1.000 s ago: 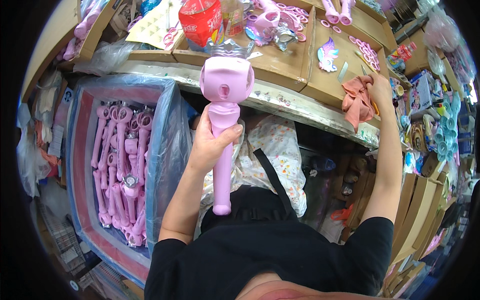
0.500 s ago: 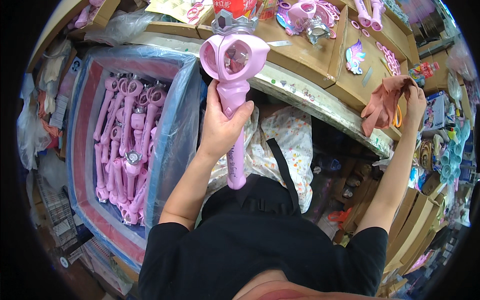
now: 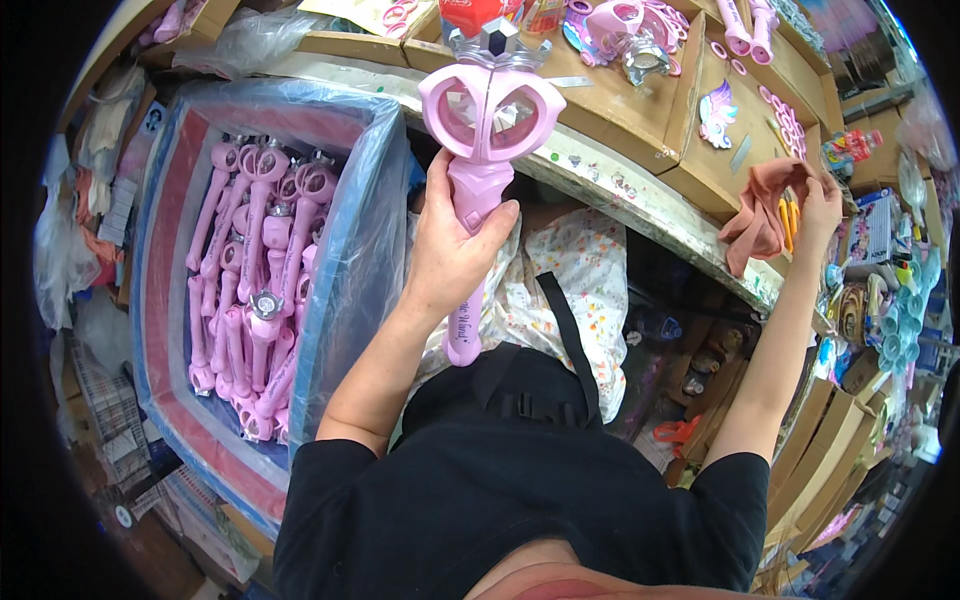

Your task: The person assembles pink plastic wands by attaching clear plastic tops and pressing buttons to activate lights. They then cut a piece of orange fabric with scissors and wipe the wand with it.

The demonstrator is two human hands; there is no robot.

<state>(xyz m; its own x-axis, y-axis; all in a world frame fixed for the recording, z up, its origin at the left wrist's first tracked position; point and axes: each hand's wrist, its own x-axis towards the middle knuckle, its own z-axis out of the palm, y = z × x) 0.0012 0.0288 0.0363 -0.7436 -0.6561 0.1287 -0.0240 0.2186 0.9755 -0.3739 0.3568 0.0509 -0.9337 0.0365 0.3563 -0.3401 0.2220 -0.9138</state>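
My left hand (image 3: 455,235) is wrapped round the handle of a pink toy wand (image 3: 492,115), held upright over my lap. Its hollow, windowed head carries a silver crown with a dark gem. Out to the right, my right hand (image 3: 822,205) pinches a reddish-brown cloth (image 3: 758,222) that hangs beside the bench edge. Behind the cloth, orange-handled scissors or a similar tool (image 3: 789,218) show in part; I cannot tell whether my hand touches them.
At left, a plastic-lined bin (image 3: 378,150) holds several pink wands (image 3: 262,230). Cardboard trays (image 3: 640,120) on the bench carry pink rings (image 3: 785,120), a winged ornament (image 3: 717,113) and other wand parts. A floral cloth (image 3: 585,290) lies below the bench edge.
The wand has shifted slightly up and right, its head turned to show another side. My right hand and the cloth have moved a little, and more of the orange handles shows.
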